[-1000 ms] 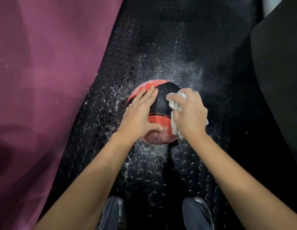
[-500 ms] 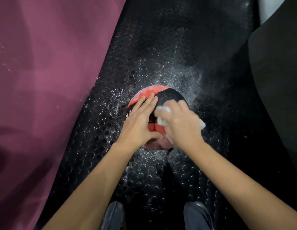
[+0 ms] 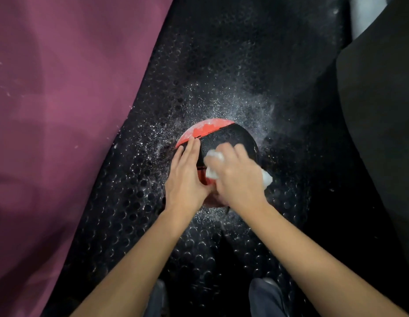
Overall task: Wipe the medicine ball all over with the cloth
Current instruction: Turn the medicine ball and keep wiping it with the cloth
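the red and black medicine ball (image 3: 224,136) sits on the bumpy black floor (image 3: 135,225). the left hand (image 3: 187,179) lies flat on it with straight fingers. the right hand (image 3: 239,179) squeezes the white cloth (image 3: 213,156) against the top.

Medicine ball (image 3: 224,136): red and black panels divided by thin dark seams, the red part at the far edge dulled by a whitish, powdery film. Cloth (image 3: 214,155): white, plain, without print. Floor mat (image 3: 221,65): black, embossed with a regular pattern of small raised circles, and speckled with fine white flecks thickest around the ball. Fabric sheet (image 3: 61,110) at left: plain magenta-purple with a few pale specks. Trouser legs (image 3: 265,296) at bottom edge: dark blue-grey.
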The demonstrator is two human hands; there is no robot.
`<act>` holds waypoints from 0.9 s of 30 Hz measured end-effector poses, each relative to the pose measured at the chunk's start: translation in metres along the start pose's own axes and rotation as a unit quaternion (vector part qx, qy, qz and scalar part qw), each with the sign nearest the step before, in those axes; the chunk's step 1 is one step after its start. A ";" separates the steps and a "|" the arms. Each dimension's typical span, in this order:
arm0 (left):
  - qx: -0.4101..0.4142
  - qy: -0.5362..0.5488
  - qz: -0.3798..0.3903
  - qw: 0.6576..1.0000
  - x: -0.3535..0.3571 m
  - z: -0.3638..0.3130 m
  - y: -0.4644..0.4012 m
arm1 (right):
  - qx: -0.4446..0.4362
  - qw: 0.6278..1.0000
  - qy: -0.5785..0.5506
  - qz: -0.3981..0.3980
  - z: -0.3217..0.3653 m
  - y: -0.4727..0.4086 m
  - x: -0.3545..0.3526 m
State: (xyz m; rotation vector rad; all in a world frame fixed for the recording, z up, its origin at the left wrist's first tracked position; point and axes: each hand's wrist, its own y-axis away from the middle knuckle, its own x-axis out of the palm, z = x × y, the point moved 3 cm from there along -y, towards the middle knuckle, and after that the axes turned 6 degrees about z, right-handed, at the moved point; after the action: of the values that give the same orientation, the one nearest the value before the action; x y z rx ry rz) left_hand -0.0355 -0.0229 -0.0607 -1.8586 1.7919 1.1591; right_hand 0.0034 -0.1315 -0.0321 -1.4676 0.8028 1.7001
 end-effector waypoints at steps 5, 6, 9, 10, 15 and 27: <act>0.004 0.001 0.001 1.000 0.001 0.000 0.000 | 0.087 0.995 -0.046 0.007 -0.028 -0.019 -0.010; 0.001 0.001 0.003 1.000 0.001 -0.001 -0.002 | 0.094 0.994 -0.049 0.004 -0.025 -0.019 -0.011; 0.002 0.005 0.000 1.000 0.001 0.000 -0.001 | -0.059 0.997 0.044 0.015 -0.006 -0.007 -0.002; 0.005 0.004 -0.003 1.000 0.001 0.001 0.001 | -0.094 0.993 0.061 0.018 -0.007 -0.005 -0.001; 0.008 -0.011 0.001 1.000 0.005 -0.001 0.004 | 0.158 0.983 -0.090 0.031 -0.056 -0.043 -0.009; 0.013 -0.019 -0.008 1.000 0.008 -0.007 0.004 | 0.120 0.989 -0.038 0.072 -0.031 -0.045 -0.019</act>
State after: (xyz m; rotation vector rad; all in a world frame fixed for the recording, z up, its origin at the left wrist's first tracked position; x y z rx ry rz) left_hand -0.0378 -0.0342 -0.0603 -1.8206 1.7603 1.1515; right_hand 0.0596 -0.1362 -0.0181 -1.1981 1.0545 1.6873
